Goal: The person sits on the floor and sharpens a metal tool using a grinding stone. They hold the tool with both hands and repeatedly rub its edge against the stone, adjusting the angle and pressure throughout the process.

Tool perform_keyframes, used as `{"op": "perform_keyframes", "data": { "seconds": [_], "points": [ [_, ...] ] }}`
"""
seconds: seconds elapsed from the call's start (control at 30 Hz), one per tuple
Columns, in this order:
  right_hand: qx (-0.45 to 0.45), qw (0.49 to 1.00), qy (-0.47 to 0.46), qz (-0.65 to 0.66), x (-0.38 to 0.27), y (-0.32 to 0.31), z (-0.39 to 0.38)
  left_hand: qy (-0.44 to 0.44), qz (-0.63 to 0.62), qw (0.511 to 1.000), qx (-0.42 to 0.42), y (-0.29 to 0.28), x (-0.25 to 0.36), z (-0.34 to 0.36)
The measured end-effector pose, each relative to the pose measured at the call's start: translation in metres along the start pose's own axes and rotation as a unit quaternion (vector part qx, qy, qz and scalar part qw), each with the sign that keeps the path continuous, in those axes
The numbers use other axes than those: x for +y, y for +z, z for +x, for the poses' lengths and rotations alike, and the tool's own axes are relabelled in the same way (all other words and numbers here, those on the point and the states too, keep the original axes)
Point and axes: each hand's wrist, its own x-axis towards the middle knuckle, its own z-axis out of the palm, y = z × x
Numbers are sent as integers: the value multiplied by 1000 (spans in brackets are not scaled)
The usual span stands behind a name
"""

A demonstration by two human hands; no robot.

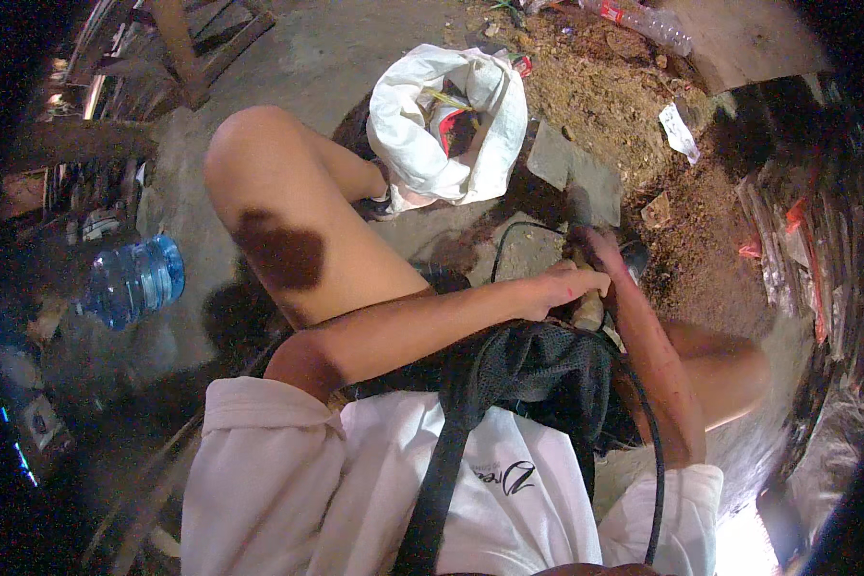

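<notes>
My left hand (559,291) is closed, its fingers curled at the upper end of a pale tan, elongated piece (589,313) above my lap. Against it, just beyond, is my right hand (597,248), blurred, with its fingers bent inward. What the right fingers grip is hidden. A thin black cord (502,252) loops on the floor side of my hands. Farther off stands a white sack (497,125) with its rim rolled outward. Red and yellow items (448,123) show inside it.
Flat grey slabs (576,173) lie beyond my hands, beside brown crumbly debris (595,96). A clear plastic bottle (643,24) is at the far right. To the left lies a large blue water jug (136,280). Stacked thin strips (792,250) line the right side.
</notes>
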Motion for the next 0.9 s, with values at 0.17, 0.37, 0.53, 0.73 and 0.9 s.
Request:
{"op": "perform_keyframes", "data": {
  "seconds": [0.17,0.37,0.53,0.73,0.9],
  "points": [
    [25,995,-83,-38,54,-10,47,-93,-60,994,3,-7,16,6],
    [62,991,-95,-67,56,-14,74,-31,-60,997,22,-17,-1,21],
    [24,992,-23,-118,23,0,69,-47,-95,986,128,-17,-13,28],
    [50,994,-55,-83,-12,12,44,-190,-263,940,104,-13,5,33],
    [81,992,-2,-91,33,-6,86,-146,-277,949,44,-15,1,43]
  ]
}}
